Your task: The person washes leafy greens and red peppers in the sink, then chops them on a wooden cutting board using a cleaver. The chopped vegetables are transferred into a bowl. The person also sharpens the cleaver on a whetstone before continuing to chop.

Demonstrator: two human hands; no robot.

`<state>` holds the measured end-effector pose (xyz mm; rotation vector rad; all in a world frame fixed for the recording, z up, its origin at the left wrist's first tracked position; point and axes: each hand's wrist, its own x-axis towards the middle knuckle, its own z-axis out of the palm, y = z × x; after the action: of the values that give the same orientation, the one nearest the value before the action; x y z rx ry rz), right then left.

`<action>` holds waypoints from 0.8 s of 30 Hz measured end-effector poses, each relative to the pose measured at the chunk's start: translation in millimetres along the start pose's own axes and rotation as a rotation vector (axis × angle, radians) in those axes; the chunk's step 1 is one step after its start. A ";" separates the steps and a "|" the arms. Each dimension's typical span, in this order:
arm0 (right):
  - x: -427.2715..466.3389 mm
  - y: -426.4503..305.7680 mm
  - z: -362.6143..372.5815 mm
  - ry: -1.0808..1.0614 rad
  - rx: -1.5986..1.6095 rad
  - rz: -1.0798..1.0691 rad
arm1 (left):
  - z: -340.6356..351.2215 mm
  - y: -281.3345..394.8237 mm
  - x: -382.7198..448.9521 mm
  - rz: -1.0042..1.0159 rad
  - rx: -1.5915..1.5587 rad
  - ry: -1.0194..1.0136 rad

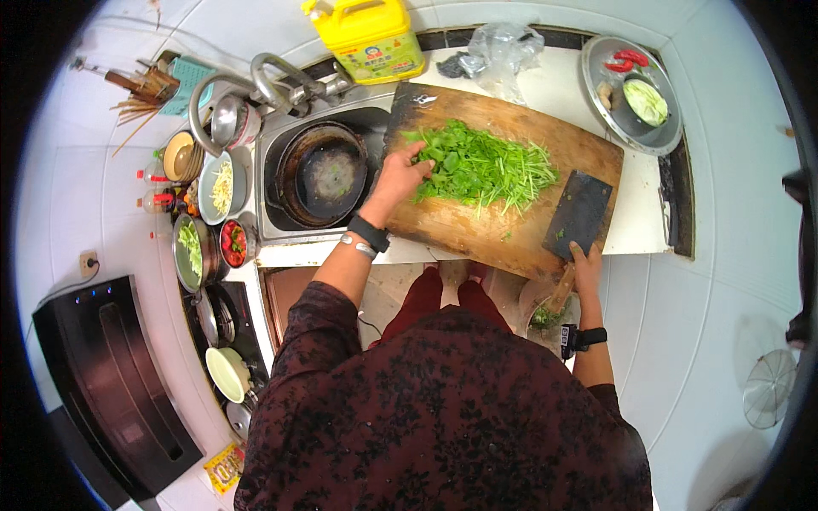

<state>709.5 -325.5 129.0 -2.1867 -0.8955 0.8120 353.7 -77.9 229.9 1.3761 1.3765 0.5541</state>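
Note:
A pile of chopped leafy greens (479, 167) with thin pale stems covers the middle of the wooden cutting board (441, 220). My left hand (401, 175) is at the pile's left edge, thumb and fingers apart, fingertips against the leaves. On the board's right side, a dark cleaver (580, 214) lies with its broad blade nearly flat, a few green bits on it. My right hand (586, 268) grips it near the handle, thumb on the blade's near end; the other fingers are mostly hidden. The cleaver's wooden handle (562, 289) shows beside that hand, past the board's near edge.
Left of the board, a sink (261, 191) holds a dark pot (329, 175) under a curved faucet (211, 96). A yellow jug (370, 48) and plastic bag (505, 51) stand behind. At right is a metal basin (594, 83) with vegetables. Food bowls (238, 185) line the left.

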 end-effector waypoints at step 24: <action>-59.2 -95.9 27.2 -0.099 -0.848 -0.419 | -146.1 -112.7 -100.7 0.052 -0.644 0.167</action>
<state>620.0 -307.4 200.4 -2.4814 -1.9333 0.3520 155.1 -145.1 213.6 0.8540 1.1459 1.0591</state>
